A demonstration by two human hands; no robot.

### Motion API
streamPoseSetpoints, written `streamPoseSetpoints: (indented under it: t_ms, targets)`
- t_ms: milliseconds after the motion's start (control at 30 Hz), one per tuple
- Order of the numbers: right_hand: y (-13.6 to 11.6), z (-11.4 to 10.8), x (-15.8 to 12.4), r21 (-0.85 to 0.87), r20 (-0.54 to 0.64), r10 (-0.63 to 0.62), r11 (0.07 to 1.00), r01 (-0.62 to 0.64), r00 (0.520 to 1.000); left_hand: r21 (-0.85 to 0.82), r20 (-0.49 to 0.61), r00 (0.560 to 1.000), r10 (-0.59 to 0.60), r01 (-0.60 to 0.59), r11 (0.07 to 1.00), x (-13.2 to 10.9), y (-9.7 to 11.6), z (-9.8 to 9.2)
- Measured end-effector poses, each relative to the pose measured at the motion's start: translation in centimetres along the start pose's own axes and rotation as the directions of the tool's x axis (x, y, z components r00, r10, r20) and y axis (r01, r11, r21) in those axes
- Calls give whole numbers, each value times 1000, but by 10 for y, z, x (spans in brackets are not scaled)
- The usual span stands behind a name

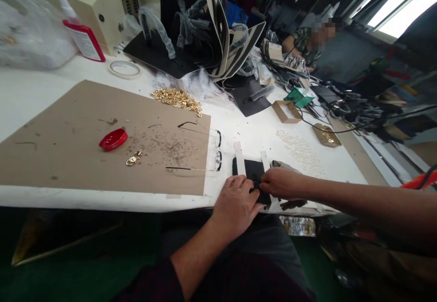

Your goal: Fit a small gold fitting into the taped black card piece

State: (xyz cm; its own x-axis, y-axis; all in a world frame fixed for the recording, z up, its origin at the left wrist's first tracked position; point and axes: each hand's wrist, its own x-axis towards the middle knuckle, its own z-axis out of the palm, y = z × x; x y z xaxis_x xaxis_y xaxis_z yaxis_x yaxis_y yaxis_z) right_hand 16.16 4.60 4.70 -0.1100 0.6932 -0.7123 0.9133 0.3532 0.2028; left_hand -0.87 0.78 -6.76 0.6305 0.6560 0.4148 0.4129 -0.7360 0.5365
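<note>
A flat black piece (254, 170) lies at the table's front edge, with two pale strips (240, 158) running across or beneath it. My left hand (235, 206) rests on its near left part, fingers bent and thumb close to the index finger, gripping it against the table. From the right, my right hand (282, 182) reaches onto the same piece, its fingers closed in a pinch. Whatever sits between those fingertips is hidden. Just left of the hands, eyeglasses (218, 160) lie with their arms unfolded.
Brown board (68, 133) carries a red ring-shaped lid (113, 139), a gold clasp (134, 158) and a gold hardware pile (177, 99). Behind stand a red bottle (83, 40) and black bag panels (177, 42). Small cardboard boxes (327, 135) sit right; a person (303, 42) sits beyond.
</note>
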Motion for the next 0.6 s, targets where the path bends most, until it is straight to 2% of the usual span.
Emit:
streamPoseSetpoints:
  t_ms: [133,200,300,467,600]
  targets:
    - [5,0,-8,177,-10,155,973,-151,988,-2,-3,1000,-3,3,1000,0,-1,0]
    - [7,0,-13,197,-15,195,962,-188,981,-3,0,1000,-1,1,1000,0,-1,-1]
    - [6,-1,-21,131,-40,215,969,-208,976,0,9,1000,0,0,1000,1,0,-2]
    - [-4,-3,-29,-60,-80,137,988,-142,987,17,2,1000,3,-3,1000,2,1,-2]
    - [-9,-9,-35,-116,-68,106,987,-113,992,14,-10,1000,6,-5,1000,1,1,-1]
